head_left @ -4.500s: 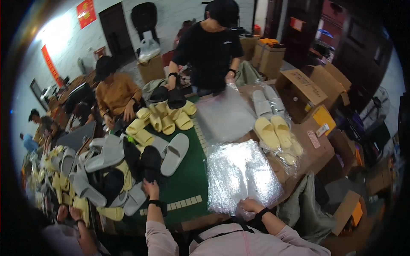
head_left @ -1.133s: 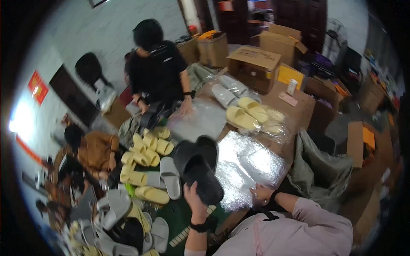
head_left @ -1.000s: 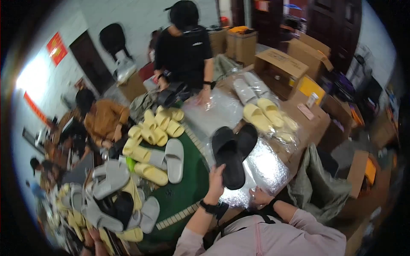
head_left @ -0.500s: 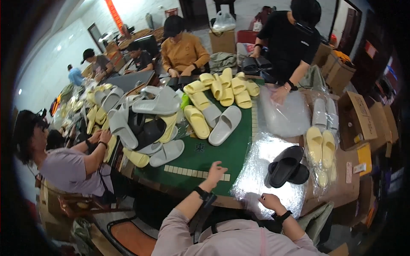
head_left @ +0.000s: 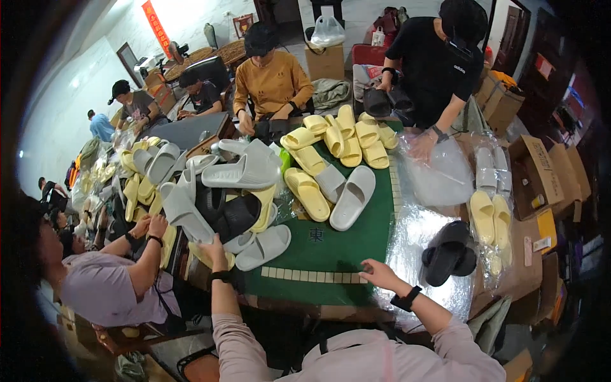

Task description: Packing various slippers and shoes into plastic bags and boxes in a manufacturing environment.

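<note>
A red banner (head_left: 156,28) hangs on the wall (head_left: 197,14) and a white plastic bag (head_left: 328,32) rests on a cardboard box (head_left: 324,65).

On the green tabletop (head_left: 344,254) we note one large dark character (head_left: 316,235), clear and upright from our side. White lettering (head_left: 459,68), small but legible, on the chest of a standing person's black T-shirt (head_left: 425,67). Red wall banner (head_left: 156,29), upper left: a column of characters, too small for us to read. Right side: printed lines on an open cardboard box (head_left: 540,162), blurred. Red paper sign (head_left: 544,65) on the dark door: marks unreadable to us.
</note>
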Motion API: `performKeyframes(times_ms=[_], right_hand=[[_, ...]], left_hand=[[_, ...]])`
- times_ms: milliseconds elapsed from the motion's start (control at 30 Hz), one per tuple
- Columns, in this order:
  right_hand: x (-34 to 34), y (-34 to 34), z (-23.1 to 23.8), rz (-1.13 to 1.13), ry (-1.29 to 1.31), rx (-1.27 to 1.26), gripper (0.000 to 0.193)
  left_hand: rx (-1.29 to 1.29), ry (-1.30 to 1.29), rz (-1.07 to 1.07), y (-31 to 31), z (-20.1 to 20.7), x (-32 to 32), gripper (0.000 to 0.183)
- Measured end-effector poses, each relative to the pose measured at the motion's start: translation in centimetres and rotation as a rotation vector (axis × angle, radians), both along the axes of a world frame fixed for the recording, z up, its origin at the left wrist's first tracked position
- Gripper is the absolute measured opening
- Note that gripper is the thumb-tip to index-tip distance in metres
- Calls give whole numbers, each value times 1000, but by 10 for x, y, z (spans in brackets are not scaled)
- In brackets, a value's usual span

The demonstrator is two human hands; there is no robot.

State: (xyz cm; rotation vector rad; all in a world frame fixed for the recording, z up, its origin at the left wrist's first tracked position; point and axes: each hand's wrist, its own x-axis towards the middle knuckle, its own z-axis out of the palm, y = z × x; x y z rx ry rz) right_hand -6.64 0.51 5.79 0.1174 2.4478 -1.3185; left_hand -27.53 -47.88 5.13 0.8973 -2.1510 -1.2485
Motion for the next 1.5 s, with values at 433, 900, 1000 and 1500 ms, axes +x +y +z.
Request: performKeyframes(times_ms=[433, 900, 1000, 1500], right_hand=[[-216, -195, 1, -46, -360, -710, 87], [-308, -262, -47, -398, -225, -1173, 88], [-298, -247, -46, -406, -183, -1079, 82], [-210, -116, 30, -255, 57, -703, 88]], left_hand=[[482, 76, -283, -97, -7, -56, 76], [725, 220, -396, -65, -9, -46, 52], [786, 179, -429, -62, -12, -30, 50], [838, 55, -382, 77, 20, 67, 47]])
